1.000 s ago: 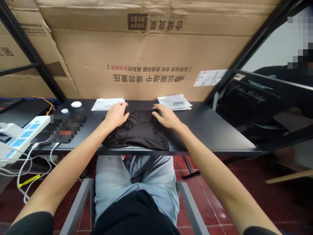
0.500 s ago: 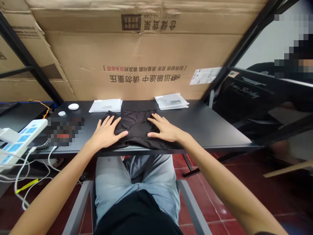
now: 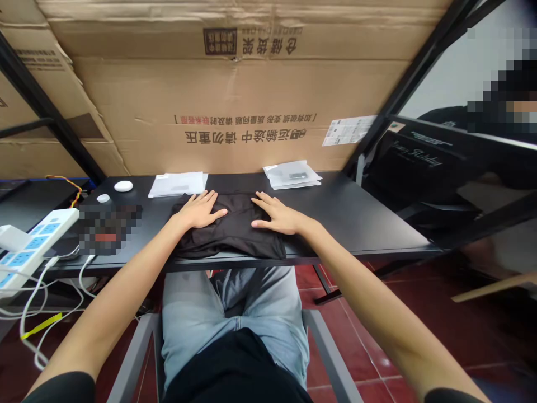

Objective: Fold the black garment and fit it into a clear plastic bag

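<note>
Both hands lie open and flat, gripping nothing. The left hand (image 3: pixel 197 211) rests palm down on the upper left of a black cloth garment (image 3: pixel 229 240) and the right hand (image 3: pixel 277 217) on its upper right, fingers spread, placed to press and smooth the cloth, not lift it. The garment sits at the near edge of a black desk (image 3: pixel 356 218). Beyond it lie a white packet (image 3: pixel 177 184) and a clear plastic packet (image 3: pixel 291 174). At the left of the frame, a white power strip (image 3: pixel 37 235) sits by the desk, its cables trailing down. A large cardboard sheet (image 3: pixel 235 101) stands behind.
</note>
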Motion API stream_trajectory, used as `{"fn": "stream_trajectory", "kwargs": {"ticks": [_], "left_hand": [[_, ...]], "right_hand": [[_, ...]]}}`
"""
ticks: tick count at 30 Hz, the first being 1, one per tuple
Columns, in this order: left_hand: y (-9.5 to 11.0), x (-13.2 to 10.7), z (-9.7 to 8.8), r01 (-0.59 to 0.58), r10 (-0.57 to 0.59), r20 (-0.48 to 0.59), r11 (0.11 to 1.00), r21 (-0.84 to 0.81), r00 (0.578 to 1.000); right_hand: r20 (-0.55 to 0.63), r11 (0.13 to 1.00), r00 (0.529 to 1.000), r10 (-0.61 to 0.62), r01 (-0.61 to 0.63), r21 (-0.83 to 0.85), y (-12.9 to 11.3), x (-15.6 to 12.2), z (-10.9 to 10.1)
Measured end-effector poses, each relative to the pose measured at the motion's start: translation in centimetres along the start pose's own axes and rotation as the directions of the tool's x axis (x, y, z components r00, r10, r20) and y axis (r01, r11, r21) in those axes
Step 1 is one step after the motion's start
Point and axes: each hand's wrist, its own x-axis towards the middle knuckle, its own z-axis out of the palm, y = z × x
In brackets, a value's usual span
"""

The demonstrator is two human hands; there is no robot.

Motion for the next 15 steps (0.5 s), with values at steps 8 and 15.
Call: {"fn": "stream_trajectory", "kwargs": {"ticks": [8, 15], "left_hand": [[1.5, -2.0, -1.4, -0.110, 0.109, -0.126, 0.994, -0.003, 0.986], [5.2, -7.8, 0.6, -0.103, 0.102, -0.023, 0.993, -0.057, 0.995]], "right_hand": [[0.057, 0.985, 0.984, -0.167, 0.165, 0.047, -0.3, -3.7, -1.5], [-0.392, 0.938, 0.918, 0.066, -0.191, -0.290, 9.3, -0.1, -7.0]]}}
